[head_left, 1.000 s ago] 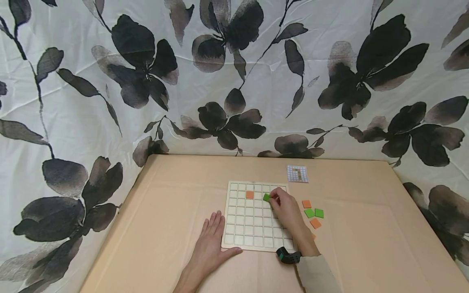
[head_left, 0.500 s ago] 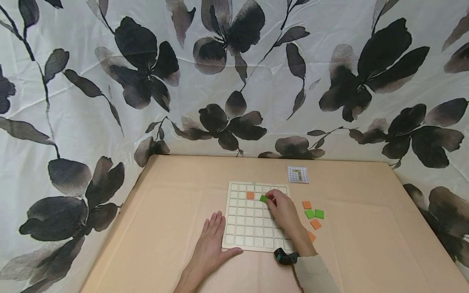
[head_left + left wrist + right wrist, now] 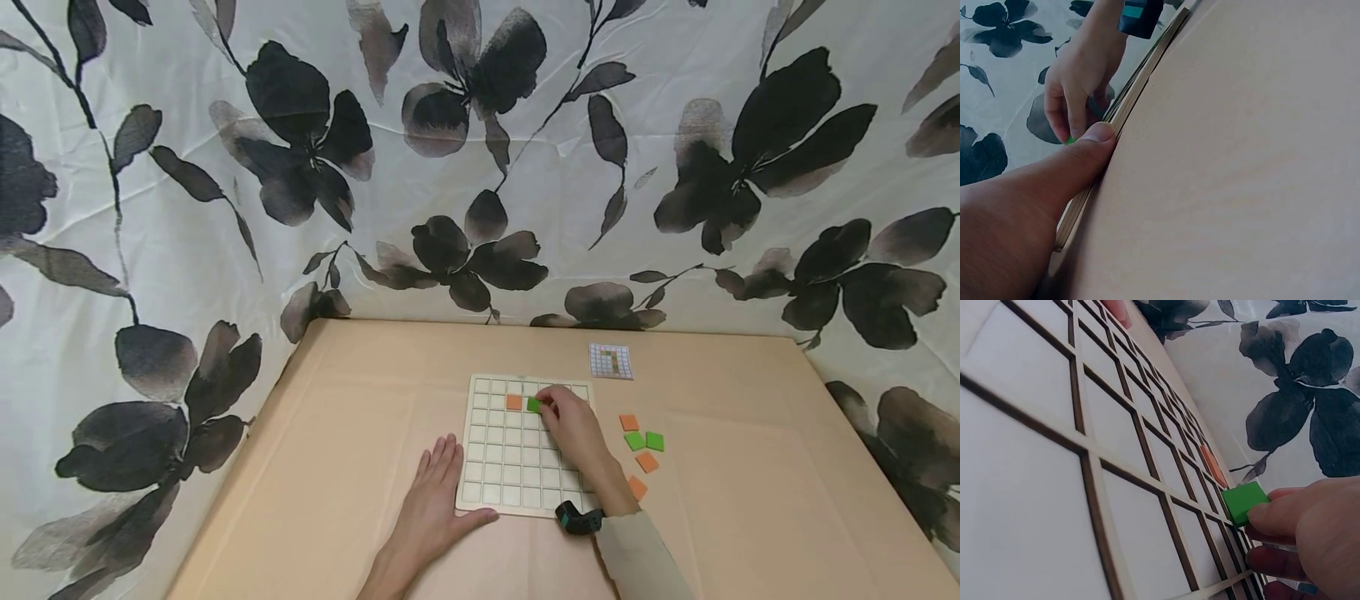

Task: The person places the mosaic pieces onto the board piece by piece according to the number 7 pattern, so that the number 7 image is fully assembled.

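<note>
My right hand (image 3: 576, 432) pinches a green square tile (image 3: 1242, 503) between thumb and fingertips, at the upper part of a pale grid board (image 3: 512, 457). In the right wrist view the tile looks slightly tilted against the grid ridges. One orange tile (image 3: 513, 402) lies in a cell just left of it. At the board's lower left corner, my left hand (image 3: 429, 496) rests with straight fingers along the left side. Its thumb (image 3: 1094, 140) touches the front edge in the left wrist view.
Right of the board lie loose green tiles (image 3: 655, 442) and orange tiles (image 3: 647, 462). A small printed grid card (image 3: 611, 361) lies behind the board's right corner. A floral cloth (image 3: 480, 167) hangs behind the table (image 3: 750, 475). A black band (image 3: 579, 518) is on the right wrist.
My right hand has moved slightly left with the green tile, bringing it beside the orange tile on the board. The left hand has stayed in place against the board.
</note>
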A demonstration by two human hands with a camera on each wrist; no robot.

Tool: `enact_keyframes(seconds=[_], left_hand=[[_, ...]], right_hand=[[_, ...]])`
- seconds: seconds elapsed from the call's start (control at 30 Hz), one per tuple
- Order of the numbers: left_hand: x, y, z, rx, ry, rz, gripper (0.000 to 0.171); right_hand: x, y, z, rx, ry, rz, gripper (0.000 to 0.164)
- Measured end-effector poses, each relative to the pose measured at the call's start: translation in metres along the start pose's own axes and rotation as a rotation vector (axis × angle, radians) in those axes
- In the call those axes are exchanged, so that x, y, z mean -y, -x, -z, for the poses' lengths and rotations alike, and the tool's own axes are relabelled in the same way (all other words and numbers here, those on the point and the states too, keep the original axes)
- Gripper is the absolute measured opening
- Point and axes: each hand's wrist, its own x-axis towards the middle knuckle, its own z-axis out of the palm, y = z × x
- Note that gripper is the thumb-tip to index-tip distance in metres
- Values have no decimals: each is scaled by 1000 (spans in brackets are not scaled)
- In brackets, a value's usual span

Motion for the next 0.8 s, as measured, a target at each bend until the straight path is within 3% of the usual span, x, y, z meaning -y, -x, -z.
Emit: enact_keyframes(seconds=[0.8], left_hand=[[4,4,1,1,8,-14,112]], right_hand=[[7,0,-8,7,51,-3,17]])
